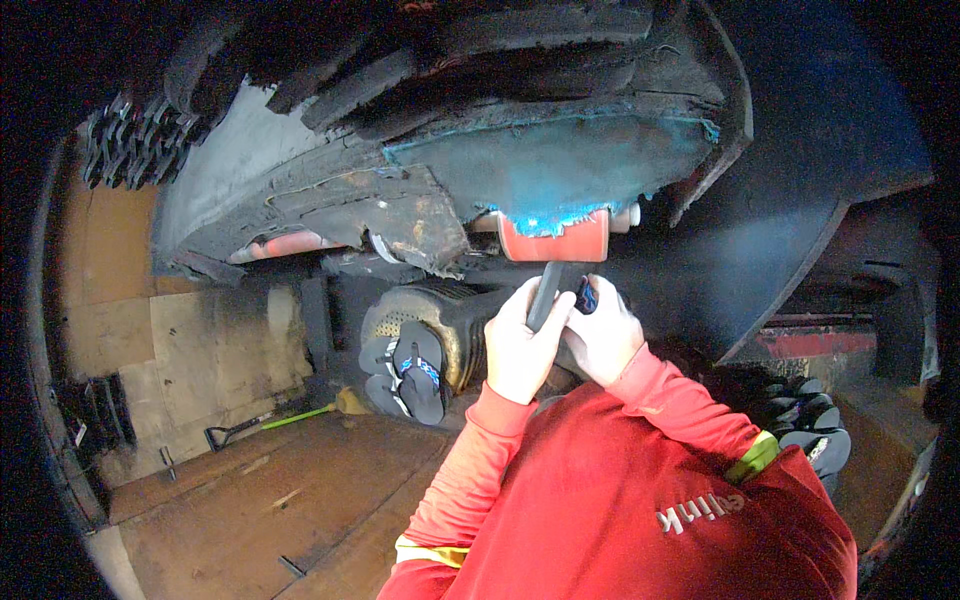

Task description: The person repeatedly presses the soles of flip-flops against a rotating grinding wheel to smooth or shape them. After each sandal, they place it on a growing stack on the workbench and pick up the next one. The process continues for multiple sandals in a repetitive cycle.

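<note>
Between my hands is a dark grey flip-flop [549, 294], turned edge-on, with a bit of blue patterned strap showing. My left hand [520, 340] is closed round its near side, thumb along the sole. My right hand [606, 332] grips it from the other side, close to the strap. The far end of the flip-flop reaches the lower edge of an orange-red sanding wheel [560, 243]; whether it touches, I cannot tell. A ragged blue cloth flap [560, 170] hangs over the top of the wheel.
Several flip-flops [418, 362] lie on a worn stool left of my hands. More flip-flops [818, 440] are piled at my right. A second orange roller [285, 246] sits under the dusty hood. A green-handled tool [298, 417] lies on the brown floor [230, 510].
</note>
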### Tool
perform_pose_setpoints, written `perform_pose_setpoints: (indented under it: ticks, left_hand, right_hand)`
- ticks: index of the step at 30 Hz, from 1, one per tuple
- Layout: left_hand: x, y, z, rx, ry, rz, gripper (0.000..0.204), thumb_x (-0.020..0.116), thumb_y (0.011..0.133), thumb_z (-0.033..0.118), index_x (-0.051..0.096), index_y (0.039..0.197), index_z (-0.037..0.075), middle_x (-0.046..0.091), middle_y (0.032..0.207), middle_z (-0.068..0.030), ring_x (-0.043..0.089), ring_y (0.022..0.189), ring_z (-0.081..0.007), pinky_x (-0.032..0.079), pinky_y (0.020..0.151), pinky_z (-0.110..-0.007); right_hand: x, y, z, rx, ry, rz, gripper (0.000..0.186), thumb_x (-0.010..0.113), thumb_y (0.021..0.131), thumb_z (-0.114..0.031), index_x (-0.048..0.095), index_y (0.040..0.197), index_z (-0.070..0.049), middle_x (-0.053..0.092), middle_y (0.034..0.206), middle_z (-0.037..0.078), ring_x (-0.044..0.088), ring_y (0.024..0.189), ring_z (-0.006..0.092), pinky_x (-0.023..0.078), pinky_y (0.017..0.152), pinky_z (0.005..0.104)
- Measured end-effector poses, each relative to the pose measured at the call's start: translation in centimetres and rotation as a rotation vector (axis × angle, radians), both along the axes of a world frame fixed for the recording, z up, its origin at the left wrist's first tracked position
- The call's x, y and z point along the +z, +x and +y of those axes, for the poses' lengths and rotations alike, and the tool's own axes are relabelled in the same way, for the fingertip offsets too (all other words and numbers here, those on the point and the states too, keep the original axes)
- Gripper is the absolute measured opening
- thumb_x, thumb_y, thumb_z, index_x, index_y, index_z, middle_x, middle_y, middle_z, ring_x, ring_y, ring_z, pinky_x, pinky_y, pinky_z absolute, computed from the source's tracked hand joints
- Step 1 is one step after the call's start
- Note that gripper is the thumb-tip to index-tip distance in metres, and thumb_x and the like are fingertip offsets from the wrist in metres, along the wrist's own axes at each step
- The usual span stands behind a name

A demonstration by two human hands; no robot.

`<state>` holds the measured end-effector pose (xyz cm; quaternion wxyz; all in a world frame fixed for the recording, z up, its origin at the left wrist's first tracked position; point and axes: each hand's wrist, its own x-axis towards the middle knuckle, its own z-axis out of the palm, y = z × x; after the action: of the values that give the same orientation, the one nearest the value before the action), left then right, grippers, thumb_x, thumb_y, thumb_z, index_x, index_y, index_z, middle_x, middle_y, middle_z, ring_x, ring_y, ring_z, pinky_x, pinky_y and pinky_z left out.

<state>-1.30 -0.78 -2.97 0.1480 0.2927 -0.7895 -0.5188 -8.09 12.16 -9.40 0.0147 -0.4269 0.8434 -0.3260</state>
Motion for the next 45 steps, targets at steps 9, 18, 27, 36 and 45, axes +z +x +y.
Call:
perform_pose_setpoints:
  ticks: [9,18,27,36,45]
  left_hand:
    - [0.0,-1.3,-1.0,-0.077,-0.112,-0.115,0.028,0.074,0.093,0.027,0.072,0.105,0.001,0.073,0.082,-0.0168,0.071,0.065,-0.0238,0.053,0.061,-0.034]
    - [-1.2,0.8,0.1,0.023,0.030,0.084,0.039,0.076,0.092,0.019,0.067,0.126,0.001,0.075,0.109,-0.0173,0.074,0.098,-0.0206,0.056,0.085,-0.032]
    - [0.0,3.6,-1.5,0.001,-0.124,0.088,0.039,0.072,0.091,0.009,0.064,0.128,-0.001,0.070,0.117,-0.0204,0.071,0.106,-0.0299,0.054,0.092,-0.037]
    - [3.0,-0.2,-2.5,-0.165,-0.211,-0.026,0.027,0.069,0.093,0.014,0.065,0.116,0.000,0.070,0.092,-0.0239,0.072,0.082,-0.0387,0.056,0.069,-0.042]
    - [8.3,0.4,-2.0,-0.142,-0.181,-0.232,0.031,0.065,0.096,0.010,0.064,0.123,-0.005,0.074,0.094,-0.0136,0.069,0.067,-0.0137,0.058,0.055,-0.030]
  right_hand:
    - [-1.0,0.1,0.3,0.026,-0.045,-0.147,0.058,0.074,0.084,-0.025,0.059,0.139,-0.032,0.056,0.121,0.025,0.065,0.097,0.0415,0.057,0.073,0.0474]
    - [-1.5,0.1,-1.1,-0.227,-0.039,-0.317,0.065,0.070,0.094,-0.035,0.048,0.145,-0.002,0.054,0.136,0.029,0.060,0.117,0.0474,0.053,0.096,0.0506]
    - [-6.2,-2.9,-2.0,-0.092,-0.869,-2.156,0.061,0.059,0.104,-0.036,0.030,0.155,-0.023,0.054,0.142,0.013,0.057,0.128,0.0310,0.055,0.095,0.0611]
    - [-6.9,-2.9,-2.0,-0.030,-0.730,-2.203,0.039,0.062,0.102,-0.038,0.055,0.138,-0.025,0.062,0.135,0.003,0.060,0.124,0.0246,0.059,0.090,0.0535]
    - [-3.3,-2.2,-2.3,0.018,-0.730,-2.330,0.043,0.067,0.100,-0.032,0.054,0.139,-0.018,0.062,0.134,0.006,0.064,0.120,0.0293,0.058,0.091,0.0578]
